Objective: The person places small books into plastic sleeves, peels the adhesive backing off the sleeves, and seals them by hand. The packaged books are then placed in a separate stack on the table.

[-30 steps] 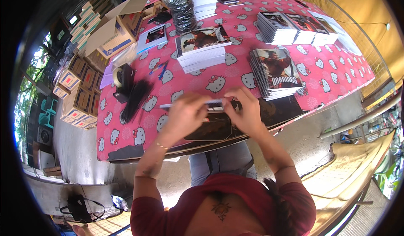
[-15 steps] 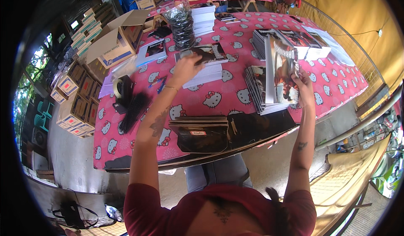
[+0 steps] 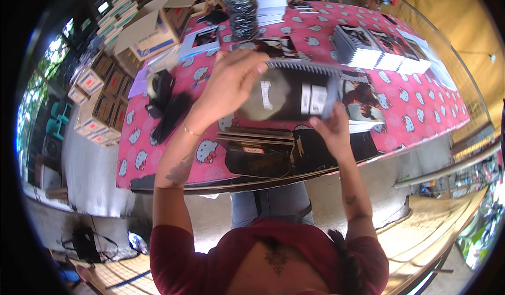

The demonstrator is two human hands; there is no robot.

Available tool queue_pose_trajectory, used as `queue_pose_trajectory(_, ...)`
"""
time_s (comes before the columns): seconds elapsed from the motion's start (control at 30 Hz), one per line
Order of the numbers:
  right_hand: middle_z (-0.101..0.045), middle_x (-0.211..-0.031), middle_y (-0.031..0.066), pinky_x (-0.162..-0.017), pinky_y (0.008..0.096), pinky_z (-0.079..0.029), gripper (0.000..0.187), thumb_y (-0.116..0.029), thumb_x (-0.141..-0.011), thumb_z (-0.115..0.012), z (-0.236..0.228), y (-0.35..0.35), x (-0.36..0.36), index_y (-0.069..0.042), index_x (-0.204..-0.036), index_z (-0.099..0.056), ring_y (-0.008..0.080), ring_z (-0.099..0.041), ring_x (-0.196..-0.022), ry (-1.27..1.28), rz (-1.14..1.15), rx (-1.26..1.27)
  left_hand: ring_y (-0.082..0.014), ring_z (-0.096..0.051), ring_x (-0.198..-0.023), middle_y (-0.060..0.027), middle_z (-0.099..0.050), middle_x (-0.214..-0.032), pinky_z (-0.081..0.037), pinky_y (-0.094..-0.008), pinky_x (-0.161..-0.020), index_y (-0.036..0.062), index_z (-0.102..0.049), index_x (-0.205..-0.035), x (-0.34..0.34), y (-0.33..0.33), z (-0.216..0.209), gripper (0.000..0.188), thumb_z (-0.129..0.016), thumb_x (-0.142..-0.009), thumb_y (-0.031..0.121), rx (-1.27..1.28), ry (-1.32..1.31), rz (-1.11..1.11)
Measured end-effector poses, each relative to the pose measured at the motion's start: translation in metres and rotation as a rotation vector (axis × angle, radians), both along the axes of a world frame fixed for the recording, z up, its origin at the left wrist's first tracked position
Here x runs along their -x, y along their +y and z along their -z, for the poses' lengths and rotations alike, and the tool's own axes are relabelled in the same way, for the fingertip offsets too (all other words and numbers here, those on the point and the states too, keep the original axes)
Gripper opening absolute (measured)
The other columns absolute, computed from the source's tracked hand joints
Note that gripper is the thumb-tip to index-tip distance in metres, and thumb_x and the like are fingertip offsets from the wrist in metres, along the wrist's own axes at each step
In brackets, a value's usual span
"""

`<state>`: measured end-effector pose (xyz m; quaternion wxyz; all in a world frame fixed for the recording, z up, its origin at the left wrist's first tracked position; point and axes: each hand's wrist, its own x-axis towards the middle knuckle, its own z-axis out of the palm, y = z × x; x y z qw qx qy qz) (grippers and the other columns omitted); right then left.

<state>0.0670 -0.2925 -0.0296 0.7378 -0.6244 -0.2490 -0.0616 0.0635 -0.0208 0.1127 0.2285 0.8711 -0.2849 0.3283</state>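
Note:
A spiral notebook [image 3: 286, 96], its dark back cover and white label facing me, is held above the table between both hands. My left hand [image 3: 229, 79] grips its upper left corner beside the black coil. At the lower right edge, my right hand [image 3: 335, 132] holds it with the thumb on the cover. Motion blurs the right end. Behind it, partly hidden, lies a stack of notebooks [image 3: 363, 98] with picture covers. Another notebook [image 3: 265, 47] with a picture cover rests beyond my left hand.
A black wooden holder [image 3: 258, 161] stands at the near table edge. Left of it are black spiral coils [image 3: 171, 119] and a tape dispenser [image 3: 159, 87]. More notebook stacks [image 3: 376, 50] sit at far right. An open carton [image 3: 158, 34] and a plastic-wrapped black bundle [image 3: 242, 13] stand at the back.
The notebook has moved left from above the right stack to in front of me, and its dark back cover now shows. My left hand has taken hold of its corner. The view has shifted slightly.

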Motion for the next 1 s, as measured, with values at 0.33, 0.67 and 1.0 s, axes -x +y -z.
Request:
queue_pose_trajectory(0.33, -0.062, -0.106, 0.002, -0.086, 0.0257, -0.044, 0.026, -0.003, -0.093, -0.073, 0.055, 0.032, 0.038, 0.001, -0.117, -0.063, 0.0105, -0.055, -0.094, 0.057, 0.091, 0.102, -0.0243, -0.06, -0.084, -0.0054, -0.058, -0.081, -0.037, -0.0404, -0.08, 0.0102, -0.064, -0.093, 0.053, 0.02, 0.017, 0.009, -0.068, -0.085, 0.012, -0.124, -0.062, 0.076)
queue_pose_trajectory(0.67, -0.063, -0.119, 0.0094, -0.093, 0.0287, -0.047, 0.041, -0.002, -0.096, -0.069, 0.069, 0.025, 0.032, 0.005, -0.132, -0.053, 0.0149, -0.059, -0.104, 0.075, 0.045, 0.23, -0.0209, -0.057, -0.08, -0.0031, -0.054, -0.078, -0.035, -0.0377, -0.079, 0.0099, -0.059, -0.082, 0.06, 0.011, 0.022, 0.015, -0.069, -0.081, 0.02, -0.238, -0.192, 0.045)
queue_pose_trajectory(1.0, -0.063, -0.12, 0.0108, -0.089, 0.0274, -0.048, 0.062, -0.014, -0.094, -0.075, 0.056, 0.061, 0.055, -0.001, -0.146, -0.044, 0.014, -0.06, -0.103, 0.123, 0.036, 0.072, -0.033, -0.047, -0.141, -0.0166, -0.053, -0.148, -0.026, -0.0567, -0.119, 0.0073, -0.054, -0.143, 0.108, 0.033, 0.143, 0.052, -0.065, -0.098, 0.031, 0.286, -0.031, -0.436)
